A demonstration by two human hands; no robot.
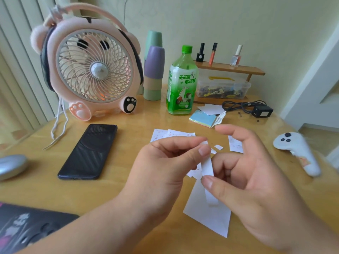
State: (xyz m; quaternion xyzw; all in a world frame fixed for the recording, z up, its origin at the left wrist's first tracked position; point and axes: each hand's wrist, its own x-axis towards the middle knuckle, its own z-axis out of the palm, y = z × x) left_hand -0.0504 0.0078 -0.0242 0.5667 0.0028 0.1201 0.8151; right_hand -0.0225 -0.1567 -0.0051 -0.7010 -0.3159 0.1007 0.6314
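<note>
One paper strip [207, 166] (bottle label [183, 83]: 电动车)

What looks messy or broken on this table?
Torn paper scraps lie scattered on the table, and the left hand and right hand pinch a paper strip. The white controller seems to have a ragged, peeling patch on its handle.

A home: a wooden table [128, 121] set against a pale wall in a lived-in room. Beyond the fingers [176, 142] and to their left stands a pink bear-shaped desk fan [91, 65]. Straight beyond them are stacked pastel cups [153, 70] and a green tea bottle [180, 83]. Beyond and to their right, nail polish bottles [236, 55] stand on a small wooden shelf [229, 67], with a black charger [261, 111] and its cable nearer. A black phone [89, 151] lies left of the fingers. Pleated curtains [16, 79] hang far to the left.
</note>
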